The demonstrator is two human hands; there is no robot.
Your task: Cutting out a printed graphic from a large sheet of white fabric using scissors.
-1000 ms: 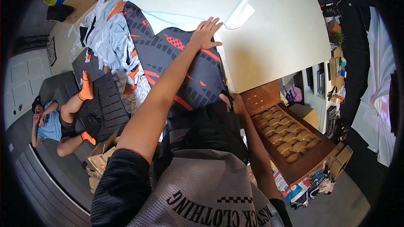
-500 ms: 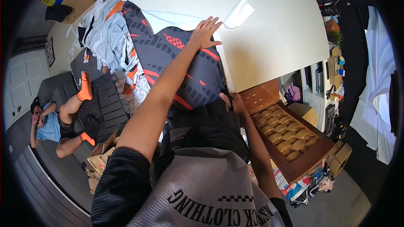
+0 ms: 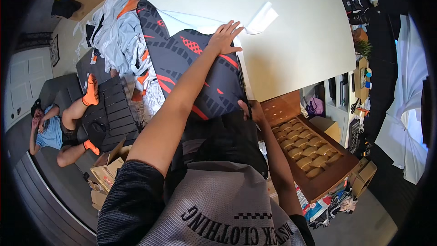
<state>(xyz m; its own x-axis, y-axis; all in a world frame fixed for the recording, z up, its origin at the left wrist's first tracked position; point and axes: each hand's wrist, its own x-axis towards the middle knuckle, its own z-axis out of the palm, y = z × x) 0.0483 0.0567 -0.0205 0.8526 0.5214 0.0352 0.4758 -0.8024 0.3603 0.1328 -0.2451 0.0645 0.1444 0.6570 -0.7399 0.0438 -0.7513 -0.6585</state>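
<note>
My head view rolled slightly clockwise in its contents: the patterned dark fabric (image 3: 170, 64) appeared a little further right, the reclining person (image 3: 49, 131) at left slightly higher, the white curtain (image 3: 400, 132) at right slightly lower.

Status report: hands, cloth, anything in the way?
Left hand spread on patterned cloth. Right hand at cloth's lower right corner, grip unclear. White strip just right of left hand.

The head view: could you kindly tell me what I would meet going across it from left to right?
White door, orange socks, dark patterned fabric, right hand, brown wooden chair, white curtain.
</note>
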